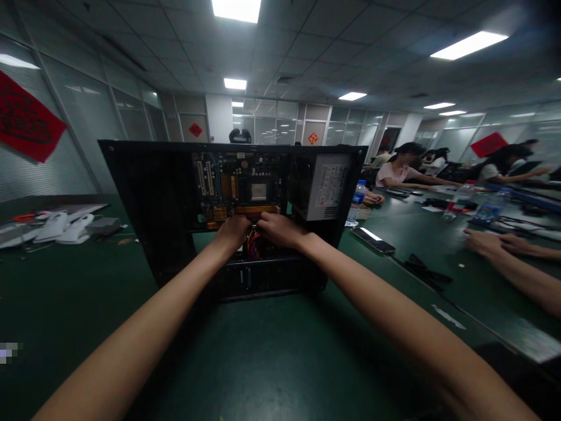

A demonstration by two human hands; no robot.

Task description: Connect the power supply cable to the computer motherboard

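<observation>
An open black computer case (144, 199) stands on the green table (272, 356) in front of me. Inside it sit a motherboard (239, 184) and a grey power supply (326, 187). My left hand (232, 230) and my right hand (280, 228) are side by side at the lower edge of the motherboard, both with fingers curled in. They press at a spot by red and coloured cables (253, 242). What the fingers grip is hidden.
A phone (372, 240) lies on the table right of the case, a water bottle (356, 202) behind it. White devices and papers (61, 227) lie at the far left. Another person's hands (495, 242) rest at the right; several people sit further back.
</observation>
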